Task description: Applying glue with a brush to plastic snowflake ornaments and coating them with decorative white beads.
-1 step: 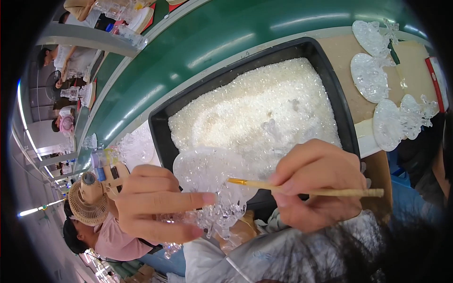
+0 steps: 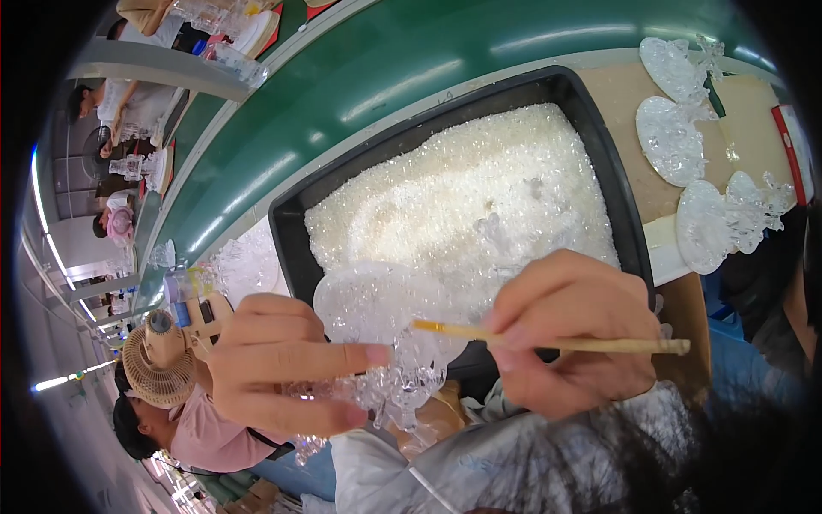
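Observation:
My left hand (image 2: 287,360) is closed around a transparent crystal-like figure with a round disc base (image 2: 360,295). Its faceted parts stick out below and between my fingers, and the hand covers much of them. With my right hand (image 2: 574,334) I pinch a thin paintbrush (image 2: 599,345) by its pale wooden handle. The brush's yellowish tip is at the figure, where the disc meets the faceted part; whether it touches, I cannot tell. Beneath both hands stands a black tray (image 2: 629,206) filled with small glittering transparent granules (image 2: 454,197).
Several similar transparent figures (image 2: 672,141) lie on a brown board at the right, near a red-edged object (image 2: 792,150). A green belt-like surface (image 2: 411,77) runs behind the tray. At the left are a beige fan (image 2: 160,364) and a person in pink (image 2: 210,428). Other people sit farther off.
My right hand and the brush have shifted very slightly up and left. The left hand still holds the figure in nearly the same place.

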Demonstrator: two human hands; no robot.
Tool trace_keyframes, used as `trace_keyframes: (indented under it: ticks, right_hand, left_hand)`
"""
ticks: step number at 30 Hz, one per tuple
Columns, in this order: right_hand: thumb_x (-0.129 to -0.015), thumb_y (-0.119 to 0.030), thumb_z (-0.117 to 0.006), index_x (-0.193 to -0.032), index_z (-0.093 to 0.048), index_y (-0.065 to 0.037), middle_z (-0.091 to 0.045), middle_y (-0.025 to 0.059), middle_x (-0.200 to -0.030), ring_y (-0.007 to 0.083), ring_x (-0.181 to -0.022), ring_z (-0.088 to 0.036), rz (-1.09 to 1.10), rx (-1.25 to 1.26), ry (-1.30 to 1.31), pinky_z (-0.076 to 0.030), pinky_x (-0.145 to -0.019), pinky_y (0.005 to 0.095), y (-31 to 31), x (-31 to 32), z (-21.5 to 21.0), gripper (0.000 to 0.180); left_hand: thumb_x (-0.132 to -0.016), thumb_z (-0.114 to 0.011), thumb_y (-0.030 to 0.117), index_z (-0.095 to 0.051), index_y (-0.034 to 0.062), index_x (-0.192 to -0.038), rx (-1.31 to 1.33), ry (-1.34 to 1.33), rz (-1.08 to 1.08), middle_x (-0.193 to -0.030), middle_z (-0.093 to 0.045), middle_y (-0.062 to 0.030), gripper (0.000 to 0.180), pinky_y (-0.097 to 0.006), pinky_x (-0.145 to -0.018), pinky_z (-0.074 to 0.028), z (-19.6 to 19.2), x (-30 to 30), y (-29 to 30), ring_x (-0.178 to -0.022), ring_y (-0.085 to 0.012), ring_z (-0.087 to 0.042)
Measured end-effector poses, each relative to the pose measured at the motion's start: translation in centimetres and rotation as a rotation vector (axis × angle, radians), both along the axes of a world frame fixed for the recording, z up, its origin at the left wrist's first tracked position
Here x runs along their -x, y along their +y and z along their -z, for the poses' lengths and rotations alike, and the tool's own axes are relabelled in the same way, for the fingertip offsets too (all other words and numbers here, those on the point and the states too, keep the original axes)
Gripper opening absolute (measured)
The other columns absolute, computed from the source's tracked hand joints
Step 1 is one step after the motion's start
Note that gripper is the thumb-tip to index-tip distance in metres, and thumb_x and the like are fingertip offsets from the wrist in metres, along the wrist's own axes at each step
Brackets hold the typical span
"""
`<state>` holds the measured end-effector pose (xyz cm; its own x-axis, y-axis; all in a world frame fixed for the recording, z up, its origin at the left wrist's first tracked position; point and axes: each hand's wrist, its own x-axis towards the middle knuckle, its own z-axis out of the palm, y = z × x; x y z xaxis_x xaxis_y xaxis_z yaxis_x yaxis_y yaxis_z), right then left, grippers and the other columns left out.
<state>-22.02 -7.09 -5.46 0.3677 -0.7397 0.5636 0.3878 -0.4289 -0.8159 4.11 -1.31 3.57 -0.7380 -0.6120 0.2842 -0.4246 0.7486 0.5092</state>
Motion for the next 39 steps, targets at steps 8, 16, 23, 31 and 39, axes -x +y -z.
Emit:
trace_keyframes:
  ticks: [8,16,23,31,39]
  right_hand:
    - [-0.064,0.006,-0.069,-0.083,-0.065,-0.002,-0.068,0.0159,-0.088,0.0206,-0.067,-0.066,0.025,0.136,0.118,-0.054,-0.059,0.0276,0.2,-0.4,0.5,0.021]
    - [-0.060,0.008,-0.067,-0.086,-0.064,-0.002,-0.063,0.0153,-0.090,0.0195,-0.056,-0.059,0.076,0.155,-0.255,-0.052,-0.049,0.0276,0.9,0.5,1.9,0.028]
    - [-0.070,0.002,-0.074,-0.091,-0.061,-0.001,-0.061,0.0179,-0.094,0.0263,-0.063,-0.064,-0.062,0.330,-0.081,-0.056,-0.054,0.0330,1.9,1.0,1.2,0.025]
    - [-0.068,0.001,-0.083,-0.096,-0.061,0.000,-0.064,0.0171,-0.092,0.0301,-0.073,-0.070,0.066,0.555,0.193,-0.058,-0.059,0.0351,1.7,-0.2,0.5,0.035]
    - [-0.065,0.001,-0.081,-0.086,-0.067,-0.001,-0.067,0.0169,-0.085,0.0293,-0.072,-0.069,0.087,0.537,0.128,-0.058,-0.060,0.0342,1.5,-0.8,0.9,0.026]
  left_hand:
    - [-0.083,-0.068,0.007,-0.063,0.0053,-0.090,-0.089,0.128,0.196,-0.100,-0.067,-0.0324,0.008,-0.027,-0.043,-0.045,1.4,-2.2,-2.2,-0.047,-0.0195,-0.057]
    - [-0.065,-0.073,-0.003,-0.070,-0.0010,-0.090,0.065,0.375,-0.042,-0.088,-0.071,-0.0261,0.026,-0.024,-0.045,-0.048,2.9,-1.1,-1.3,-0.049,-0.0208,-0.064]
    - [-0.063,-0.067,-0.009,-0.071,-0.0038,-0.085,0.230,0.537,-0.656,-0.075,-0.071,-0.0096,0.023,-0.019,-0.055,-0.046,3.9,1.6,0.6,-0.058,-0.0113,-0.062]
    - [-0.065,-0.067,-0.008,-0.072,-0.0006,-0.086,0.297,0.475,-0.904,-0.070,-0.067,-0.0049,0.023,-0.019,-0.050,-0.037,3.6,3.8,0.9,-0.053,-0.0068,-0.051]
    - [-0.058,-0.065,-0.006,-0.072,0.0006,-0.081,0.417,0.402,-0.935,-0.070,-0.069,-0.0046,0.025,-0.019,-0.046,-0.033,3.9,4.5,1.1,-0.046,-0.0066,-0.047]
